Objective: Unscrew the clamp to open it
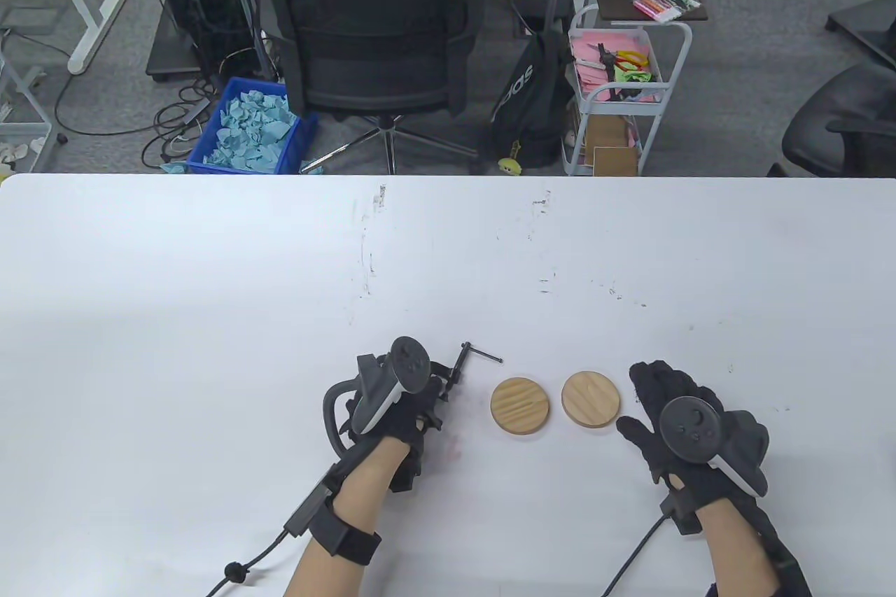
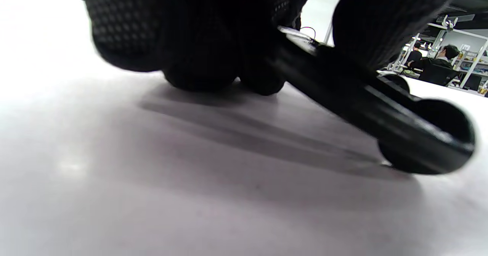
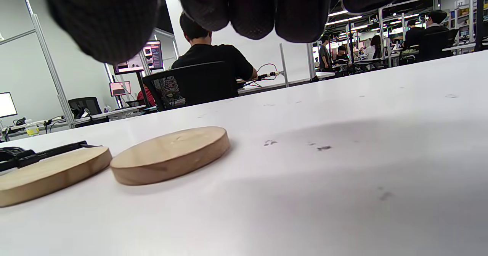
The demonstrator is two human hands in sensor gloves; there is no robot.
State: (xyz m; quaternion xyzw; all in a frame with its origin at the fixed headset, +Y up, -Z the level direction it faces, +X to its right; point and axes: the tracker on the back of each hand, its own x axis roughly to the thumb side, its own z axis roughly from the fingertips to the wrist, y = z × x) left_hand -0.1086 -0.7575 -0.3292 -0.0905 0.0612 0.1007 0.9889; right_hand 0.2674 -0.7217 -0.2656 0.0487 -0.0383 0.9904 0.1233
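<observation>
A small black clamp (image 1: 456,373) lies on the white table (image 1: 210,317) under my left hand (image 1: 409,411), which grips its frame. The screw with its T-bar handle (image 1: 483,353) sticks out to the upper right, free of the hand. In the left wrist view my gloved fingers (image 2: 198,38) close around the clamp's black frame (image 2: 366,103), whose end rests on the table. My right hand (image 1: 658,394) is open and empty, held low over the table just right of two round wooden discs (image 1: 520,408) (image 1: 591,399). The right wrist view shows both discs (image 3: 169,155) (image 3: 45,176) and the clamp handle (image 3: 49,151).
The two discs lie side by side between my hands, a small gap apart. The table's far edge (image 1: 448,176) runs across the middle of the table view; beyond it stand an office chair (image 1: 371,30), a blue bin (image 1: 245,128) and a white cart (image 1: 616,79).
</observation>
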